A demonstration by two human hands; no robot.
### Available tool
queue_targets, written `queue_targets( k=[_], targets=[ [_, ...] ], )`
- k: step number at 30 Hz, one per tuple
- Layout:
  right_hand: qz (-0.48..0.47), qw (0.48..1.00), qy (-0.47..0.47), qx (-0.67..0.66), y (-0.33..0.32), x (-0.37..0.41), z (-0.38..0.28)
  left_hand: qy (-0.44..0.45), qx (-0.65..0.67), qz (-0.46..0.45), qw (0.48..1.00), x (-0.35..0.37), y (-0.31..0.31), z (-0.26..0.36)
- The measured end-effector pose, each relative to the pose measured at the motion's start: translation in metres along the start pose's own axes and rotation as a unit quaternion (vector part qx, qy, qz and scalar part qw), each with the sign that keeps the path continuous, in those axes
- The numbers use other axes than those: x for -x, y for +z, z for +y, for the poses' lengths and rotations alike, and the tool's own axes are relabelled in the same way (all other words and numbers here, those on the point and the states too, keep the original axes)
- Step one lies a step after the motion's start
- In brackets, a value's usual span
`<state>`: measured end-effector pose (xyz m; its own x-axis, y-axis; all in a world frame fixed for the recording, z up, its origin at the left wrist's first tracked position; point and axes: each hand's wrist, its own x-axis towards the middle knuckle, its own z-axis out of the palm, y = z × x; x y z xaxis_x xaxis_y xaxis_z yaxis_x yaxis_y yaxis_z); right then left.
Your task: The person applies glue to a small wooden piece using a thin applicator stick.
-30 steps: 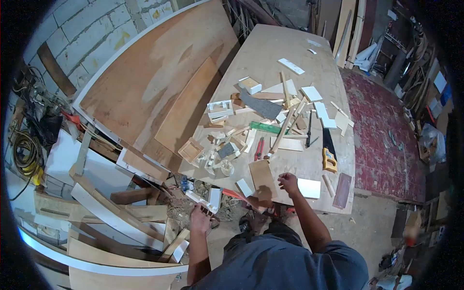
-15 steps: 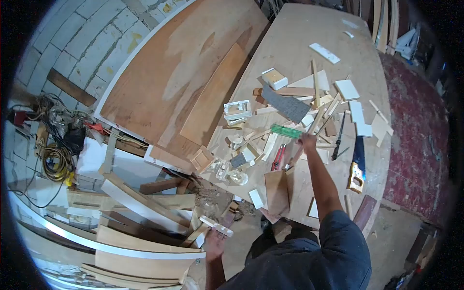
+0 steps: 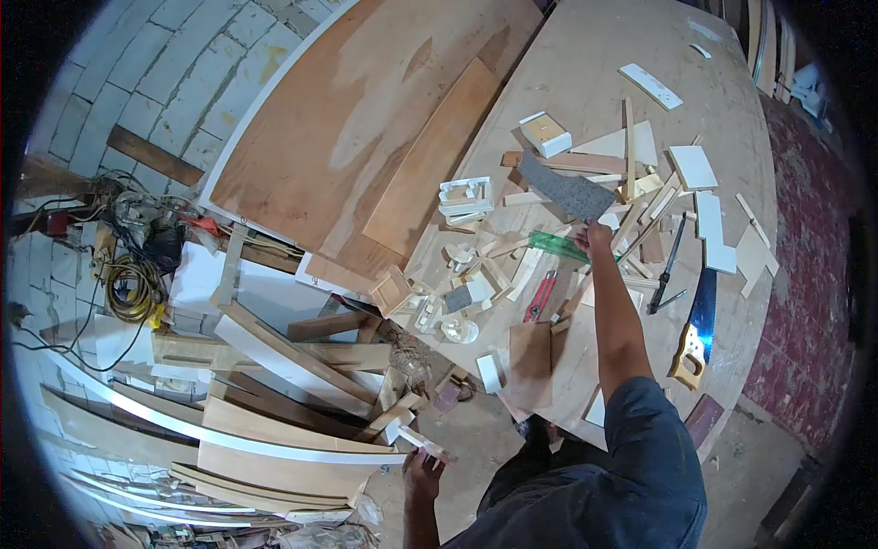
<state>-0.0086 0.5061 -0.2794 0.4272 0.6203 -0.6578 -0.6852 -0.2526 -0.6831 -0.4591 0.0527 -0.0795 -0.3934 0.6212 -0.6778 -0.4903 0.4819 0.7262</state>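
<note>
My left hand [image 3: 422,474], low beside the stacked offcuts, is closed around a small wooden block [image 3: 426,445]. My right hand [image 3: 596,237] reaches over the workbench, its fingers pinched at the lower edge of a grey sheet of sandpaper [image 3: 569,190]. Just left of those fingers lies a green straight strip [image 3: 556,243], partly covered by the hand. A red utility knife [image 3: 541,295] rests below it. Around the sandpaper are wooden strips and a small white-sided box [image 3: 546,134].
On the workbench [image 3: 585,46] lie a handsaw [image 3: 697,334], a dark slim tool [image 3: 669,265], white panels [image 3: 693,168] and a small open wooden box [image 3: 391,291]. A large plywood sheet [image 3: 338,119] leans left. Curved boards [image 3: 274,439] and coiled cable [image 3: 131,291] fill the lower left.
My right hand has moved from the green strip up to the sandpaper's lower edge. My left hand still holds the wooden block, now turned to another angle. The view has shifted slightly.
</note>
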Motion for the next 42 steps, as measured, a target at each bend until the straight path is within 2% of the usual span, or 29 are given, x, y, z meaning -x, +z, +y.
queue_targets(
  k=[2,4,6,7,8,9,10,11,12,13,14,15,17,18,19,20,21,23,26,29,33,36,37,38,40,41,42],
  targets=[
    [0.006,0.999,0.018,0.036,-0.007,0.018,-0.011,0.014,0.027,-0.015,0.999,-0.012,-0.008,-0.008],
    [-0.067,0.99,-0.039,0.116,-0.03,0.019,-0.005,0.024,0.041,-0.021,0.999,-0.022,-0.015,-0.018],
    [-0.041,0.99,-0.063,0.121,-0.052,0.005,0.005,0.031,0.054,-0.029,0.998,-0.039,-0.027,-0.031],
    [-0.028,0.987,-0.052,0.151,-0.066,-0.002,0.008,0.101,-0.081,-0.088,0.988,-0.051,-0.038,-0.039],
    [-0.016,0.982,-0.041,0.182,-0.076,-0.003,0.008,0.17,-0.212,-0.143,0.952,-0.058,-0.042,-0.044],
    [-0.018,0.982,-0.047,0.183,-0.086,0.002,0.007,0.172,-0.206,-0.146,0.952,-0.055,-0.035,-0.043],
    [0.05,0.933,-0.132,0.33,-0.094,0.01,0.005,0.115,-0.122,-0.176,0.97,-0.049,-0.026,-0.039],
    [0.116,0.852,-0.212,0.464,-0.097,0.015,0.001,0.058,-0.037,-0.205,0.976,-0.044,-0.018,-0.035],
    [0.113,0.851,-0.216,0.465,-0.097,0.017,-0.003,0.061,-0.033,-0.204,0.976,-0.048,-0.02,-0.039],
    [0.107,0.814,-0.233,0.521,-0.096,0.021,-0.007,0.153,-0.167,-0.199,0.953,-0.054,-0.025,-0.044],
    [0.1,0.774,-0.249,0.574,-0.096,0.024,-0.01,0.241,-0.296,-0.187,0.905,-0.058,-0.031,-0.049],
    [0.114,0.782,-0.22,0.571,-0.086,0.046,-0.027,0.24,-0.294,-0.184,0.907,-0.055,-0.029,-0.05],
    [0.111,0.762,-0.227,0.596,-0.076,0.056,-0.039,0.366,-0.468,-0.123,0.794,-0.04,-0.018,-0.046],
    [0.111,0.744,-0.233,0.616,-0.072,0.06,-0.042,0.364,-0.467,-0.119,0.797,-0.044,-0.025,-0.053],
    [0.108,0.742,-0.233,0.619,-0.069,0.067,-0.048,0.248,-0.276,-0.12,0.921,-0.054,-0.036,-0.061],
    [0.116,0.742,-0.209,0.626,-0.064,0.074,-0.055,0.119,-0.065,-0.113,0.984,-0.063,-0.048,-0.07],
    [0.123,0.743,-0.186,0.632,-0.059,0.078,-0.059,0.12,-0.063,-0.11,0.985,-0.049,-0.038,-0.063],
    [0.122,0.726,-0.189,0.649,-0.054,0.072,-0.061,0.039,0.042,0.005,0.998,0.001,0.007,-0.029],
    [0.129,0.697,-0.19,0.68,-0.048,0.064,-0.063,0.043,0.021,-0.039,0.998,-0.011,-0.015,-0.042],
    [0.136,0.661,-0.213,0.707,-0.052,0.035,-0.048,0.037,0.037,0.007,0.999,0.009,-0.001,-0.033],
    [0.125,0.617,-0.251,0.736,-0.071,0.024,-0.027,0.041,0.054,0.002,0.998,0.006,-0.008,-0.035],
    [0.126,0.63,-0.26,0.721,-0.062,0.057,-0.036,0.033,0.084,0.03,0.995,0.01,-0.01,-0.045],
    [0.125,0.679,-0.279,0.667,-0.065,0.06,-0.036,0.04,0.082,0.008,0.996,0.011,-0.014,-0.042],
    [0.131,0.678,-0.277,0.669,-0.066,0.063,-0.037,0.048,0.078,-0.017,0.996,0.009,-0.015,-0.04],
    [0.039,0.59,-0.472,0.654,-0.072,0.065,-0.035,0.029,0.067,-0.013,0.997,0.008,-0.01,-0.036],
    [-0.034,0.754,-0.376,0.538,-0.077,0.072,-0.036,0.032,0.068,-0.012,0.997,0.005,-0.008,-0.038],
    [-0.107,0.876,-0.264,0.389,-0.072,0.089,-0.041,0.039,0.071,-0.012,0.997,0.0,-0.007,-0.039]
  ],
)
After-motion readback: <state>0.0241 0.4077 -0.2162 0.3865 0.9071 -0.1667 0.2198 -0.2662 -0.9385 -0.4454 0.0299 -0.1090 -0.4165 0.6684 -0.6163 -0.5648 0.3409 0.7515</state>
